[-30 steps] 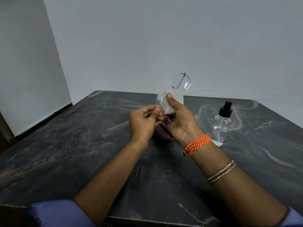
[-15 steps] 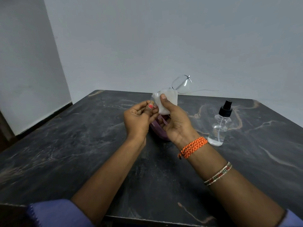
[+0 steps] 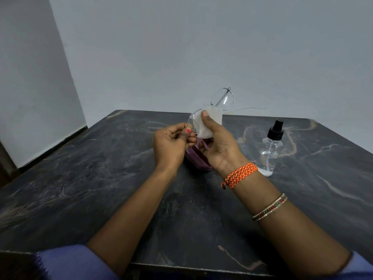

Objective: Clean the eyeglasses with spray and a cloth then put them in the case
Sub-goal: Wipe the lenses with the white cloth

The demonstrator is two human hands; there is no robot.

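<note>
**A:** ok so where are the glasses [image 3: 221, 100] at right now?

**B:** up in the air over the table [image 3: 84, 178], tilted. left hand [image 3: 171, 144] pinches the frame at the corner of the near lens, fingers curled in tight with the thumb on top. right hand [image 3: 219, 146] has the white cloth [image 3: 210, 121] wrapped on that near lens, thumb pressing it from the front, the other fingers behind it. the far lens sticks up bare above the cloth, one thin arm pointing off to the right.

**A:** and the case?

**B:** purple case [image 3: 196, 161] sits on the table right under the hands, mostly hidden, can't tell if it's open or closed.

**A:** spray?

**B:** clear spray bottle [image 3: 270, 156] with a black top, standing upright to the right of the right wrist, nobody touching it. orange wristband [image 3: 241, 174] and a thin bangle [image 3: 270, 207] on that arm.
</note>
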